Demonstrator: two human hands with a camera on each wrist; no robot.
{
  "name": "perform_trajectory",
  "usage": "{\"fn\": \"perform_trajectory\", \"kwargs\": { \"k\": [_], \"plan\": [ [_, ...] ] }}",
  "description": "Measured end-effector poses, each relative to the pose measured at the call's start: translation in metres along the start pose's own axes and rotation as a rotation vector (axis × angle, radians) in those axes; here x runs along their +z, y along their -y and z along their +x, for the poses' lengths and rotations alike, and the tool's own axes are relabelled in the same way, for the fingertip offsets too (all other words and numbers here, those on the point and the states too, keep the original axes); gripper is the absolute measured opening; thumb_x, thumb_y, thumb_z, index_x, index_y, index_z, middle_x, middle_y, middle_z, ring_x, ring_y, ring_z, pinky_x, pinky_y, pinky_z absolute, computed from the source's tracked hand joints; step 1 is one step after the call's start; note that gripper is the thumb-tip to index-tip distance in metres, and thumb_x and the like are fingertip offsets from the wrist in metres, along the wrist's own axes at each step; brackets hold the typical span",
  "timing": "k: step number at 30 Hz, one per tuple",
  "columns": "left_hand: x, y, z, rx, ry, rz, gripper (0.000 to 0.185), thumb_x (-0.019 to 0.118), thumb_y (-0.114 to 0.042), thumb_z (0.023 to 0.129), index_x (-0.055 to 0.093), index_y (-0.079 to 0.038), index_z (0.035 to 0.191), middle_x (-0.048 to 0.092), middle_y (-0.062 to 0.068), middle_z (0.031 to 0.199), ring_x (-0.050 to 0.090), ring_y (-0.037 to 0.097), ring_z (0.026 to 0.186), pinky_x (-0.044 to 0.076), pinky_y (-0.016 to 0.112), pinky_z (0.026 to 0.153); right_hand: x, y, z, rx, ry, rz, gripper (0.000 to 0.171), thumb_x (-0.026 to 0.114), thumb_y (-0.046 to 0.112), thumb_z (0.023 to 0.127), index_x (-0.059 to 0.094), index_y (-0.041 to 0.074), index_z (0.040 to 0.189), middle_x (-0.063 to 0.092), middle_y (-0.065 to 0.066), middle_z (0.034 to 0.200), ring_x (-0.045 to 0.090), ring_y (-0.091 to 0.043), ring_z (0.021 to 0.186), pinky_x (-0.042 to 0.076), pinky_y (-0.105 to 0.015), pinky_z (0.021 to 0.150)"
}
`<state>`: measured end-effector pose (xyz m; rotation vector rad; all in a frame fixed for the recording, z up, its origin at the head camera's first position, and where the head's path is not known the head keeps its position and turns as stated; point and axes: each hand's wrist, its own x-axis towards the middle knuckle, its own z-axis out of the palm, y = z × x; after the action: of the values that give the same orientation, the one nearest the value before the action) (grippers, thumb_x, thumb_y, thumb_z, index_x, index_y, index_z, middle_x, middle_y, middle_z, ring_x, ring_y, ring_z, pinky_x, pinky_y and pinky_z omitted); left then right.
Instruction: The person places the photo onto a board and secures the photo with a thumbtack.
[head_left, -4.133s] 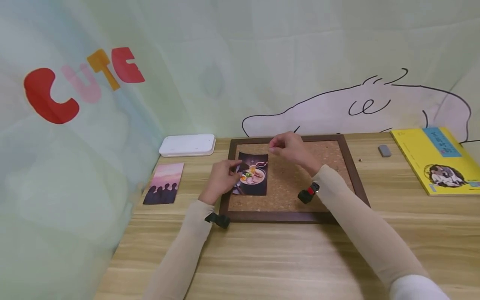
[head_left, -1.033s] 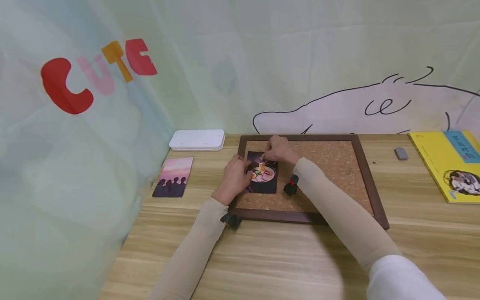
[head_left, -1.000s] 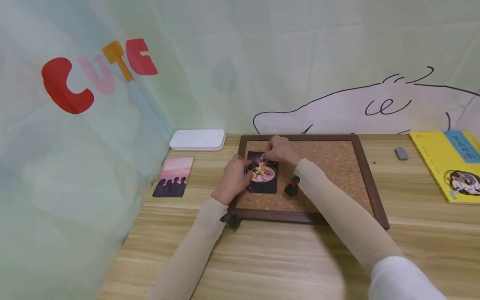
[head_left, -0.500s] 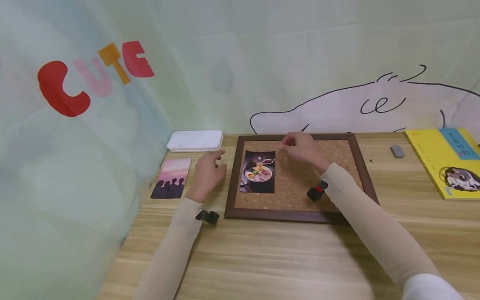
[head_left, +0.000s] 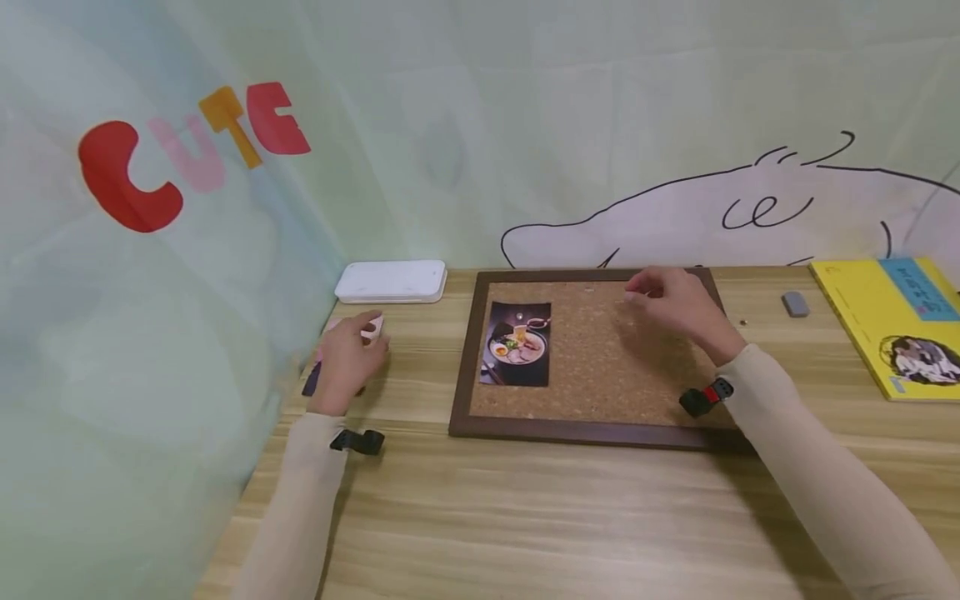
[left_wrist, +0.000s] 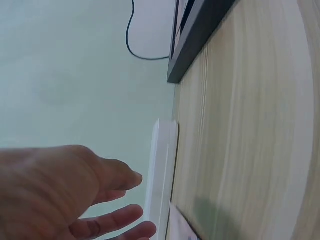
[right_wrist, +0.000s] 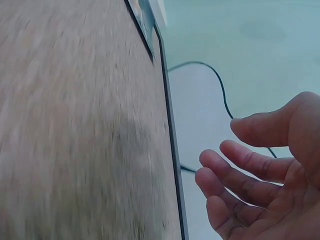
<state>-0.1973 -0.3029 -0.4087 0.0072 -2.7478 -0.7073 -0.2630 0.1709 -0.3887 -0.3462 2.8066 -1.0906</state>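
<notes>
My left hand [head_left: 348,362] is over the pink-and-purple photo [head_left: 312,382] at the left of the table and hides most of it. Its fingers are relaxed with nothing between them, as the left wrist view also shows. My right hand [head_left: 678,307] hovers over the right half of the framed corkboard [head_left: 592,367]; in the right wrist view its fingers [right_wrist: 245,182] are loosely bent and apart from the thumb, holding nothing. On the board's left side lies a ramen photo [head_left: 517,354], with a small pushpin [head_left: 519,317] near its top edge.
A white case [head_left: 392,281] lies at the back left, behind the pink photo. Right of the board are a tiny metallic piece [head_left: 743,322], a grey eraser [head_left: 795,304] and a yellow book [head_left: 885,333]. A printed curtain [head_left: 420,150] hangs behind the table.
Both hands have left the ramen photo, where the right hand was pressing at its top. The left hand has moved left over the pink photo; the right hand has moved right across the board.
</notes>
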Motion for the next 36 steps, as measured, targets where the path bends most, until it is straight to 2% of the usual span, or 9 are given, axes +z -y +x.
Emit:
{"fn": "perform_trajectory", "kwargs": {
  "k": [5,9,13,17,23,25,28,31,36],
  "plan": [
    [-0.005,0.017,-0.003,-0.067,-0.008,0.016,0.044,0.064,-0.009,0.09,0.062,0.002,0.132,0.067,0.029,0.111,0.065,0.044,0.096,0.051,0.054,0.08,-0.013,-0.017,-0.013,0.014,-0.022,0.013,0.033,0.06,0.03,0.1,0.064,0.005,0.122,0.063,-0.019,0.123,0.057,-0.035,0.113,0.047,-0.054,0.093],
    [-0.01,0.026,-0.006,-0.073,-0.02,0.056,0.044,0.066,-0.01,0.088,0.063,0.004,0.129,0.067,0.032,0.111,0.064,0.045,0.095,0.049,0.056,0.079,-0.022,-0.03,-0.02,0.041,-0.022,0.011,0.038,0.059,0.032,0.1,0.061,0.004,0.125,0.061,-0.021,0.126,0.055,-0.037,0.115,0.047,-0.054,0.093],
    [-0.015,0.033,-0.009,-0.081,0.006,0.093,0.047,0.068,-0.012,0.086,0.062,0.007,0.128,0.064,0.035,0.112,0.061,0.049,0.099,0.047,0.058,0.083,-0.031,-0.042,-0.028,0.063,-0.038,-0.017,0.036,0.058,0.027,0.101,0.06,0.001,0.126,0.06,-0.025,0.126,0.055,-0.04,0.114,0.049,-0.055,0.09],
    [-0.018,0.04,-0.011,-0.106,0.049,0.104,0.052,0.071,-0.013,0.085,0.059,0.01,0.13,0.061,0.038,0.115,0.057,0.052,0.105,0.045,0.06,0.089,-0.04,-0.055,-0.035,0.09,-0.057,-0.033,0.038,0.057,0.028,0.101,0.06,0.0,0.126,0.06,-0.027,0.124,0.056,-0.039,0.11,0.05,-0.048,0.082],
    [-0.02,0.047,-0.012,-0.14,0.063,0.105,0.053,0.072,-0.014,0.085,0.058,0.01,0.13,0.06,0.039,0.115,0.054,0.052,0.108,0.043,0.06,0.092,-0.053,-0.077,-0.041,0.119,-0.087,-0.03,0.042,0.054,0.032,0.103,0.059,-0.001,0.126,0.06,-0.027,0.121,0.055,-0.037,0.105,0.047,-0.034,0.073],
    [-0.019,0.047,-0.012,-0.17,0.078,0.118,0.054,0.072,-0.016,0.086,0.057,0.009,0.132,0.06,0.038,0.117,0.053,0.051,0.109,0.042,0.059,0.093,-0.056,-0.083,-0.042,0.141,-0.094,-0.028,0.044,0.053,0.034,0.103,0.058,-0.001,0.127,0.059,-0.027,0.122,0.055,-0.037,0.104,0.048,-0.036,0.073],
    [-0.018,0.047,-0.012,-0.219,0.114,0.135,0.057,0.071,-0.018,0.088,0.055,0.007,0.136,0.057,0.036,0.118,0.05,0.048,0.109,0.042,0.058,0.092,-0.061,-0.089,-0.044,0.184,-0.089,-0.011,0.046,0.051,0.035,0.104,0.055,-0.003,0.13,0.056,-0.029,0.126,0.052,-0.04,0.107,0.048,-0.044,0.08],
    [-0.016,0.048,-0.012,-0.246,0.138,0.147,0.058,0.071,-0.019,0.089,0.053,0.006,0.138,0.055,0.034,0.117,0.049,0.046,0.109,0.042,0.057,0.091,-0.063,-0.093,-0.045,0.211,-0.087,-0.015,0.044,0.052,0.031,0.104,0.054,-0.004,0.13,0.054,-0.03,0.127,0.049,-0.041,0.109,0.046,-0.049,0.086],
    [-0.015,0.048,-0.011,-0.267,0.15,0.166,0.058,0.07,-0.021,0.09,0.053,0.005,0.139,0.052,0.036,0.122,0.046,0.047,0.113,0.041,0.057,0.092,-0.064,-0.104,-0.045,0.197,-0.096,-0.058,0.034,0.056,0.018,0.101,0.059,-0.007,0.124,0.058,-0.032,0.121,0.053,-0.042,0.106,0.047,-0.048,0.084]
  ]
}}
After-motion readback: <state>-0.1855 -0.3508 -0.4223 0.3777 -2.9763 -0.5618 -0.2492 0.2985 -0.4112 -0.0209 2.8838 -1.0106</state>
